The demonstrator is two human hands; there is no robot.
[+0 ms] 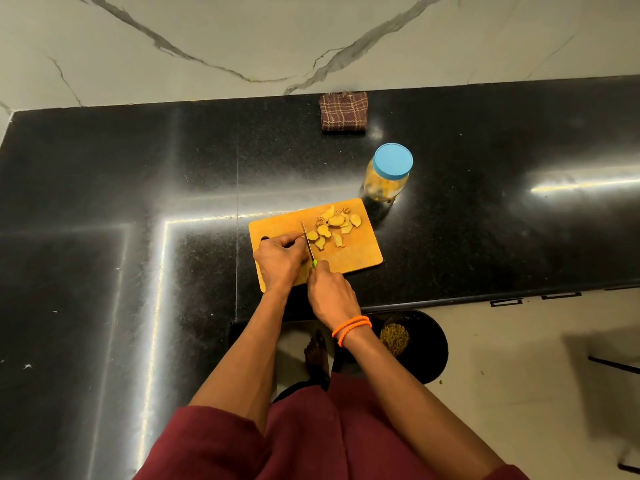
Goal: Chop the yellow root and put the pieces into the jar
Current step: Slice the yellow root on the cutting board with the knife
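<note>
Clenched around the knife (307, 244), my right hand (331, 296) has its grip on the green handle, most of it hidden in my fist, with the blade running up and away from me across the cutting board (356, 254). Two orange bands (351, 328) circle that wrist. My left hand (280, 259) is curled on the board just left of the blade, fingers bent down and pressing on what I take to be the uncut end of the yellow root; the hand covers it, so I cannot tell how much is under there.

Right of the blade, toward the upper right of the board, the cut slices (334, 225) lie loose in a scattered heap, pale yellow, some touching one another, with a few brownish scraps among them. The board sits near the middle of the frame on the black desk (138, 188), its lower left corner under my left wrist.

Just beyond the board's upper right corner stands the jar (386, 176), upright, its blue lid (393, 160) on, with yellow pieces showing through the clear wall. Farther up, against the marble wall, lies a folded checked cloth (343, 112).

Below the desk edge, at the lower right of centre, a dark bin (433, 348) stands on the floor with scraps in it, next to my bare foot (316, 356).
</note>
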